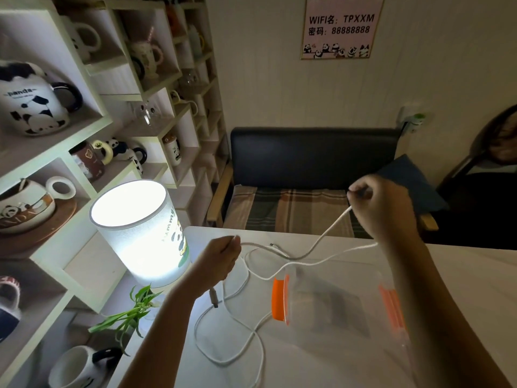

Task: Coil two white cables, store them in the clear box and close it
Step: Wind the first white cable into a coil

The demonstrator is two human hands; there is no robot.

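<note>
My left hand [221, 259] is closed around a white cable [324, 236] near one end, whose plug [214, 298] hangs down below the fist. That cable rises to my right hand [375, 208], which pinches it above the far table edge. A second white cable [232, 343] lies in loose loops on the white table [321, 368], and one strand runs over the clear box [335, 301]. The clear box with orange latches [278, 298] sits under my right forearm with its lid on.
A lit cylindrical lamp [140, 233] stands at the table's left corner beside a small green plant [131, 315]. Shelves of panda mugs [30, 99] fill the left wall. A dark bench with a plaid cushion [288, 208] faces the table. Another person [500, 147] sits far right.
</note>
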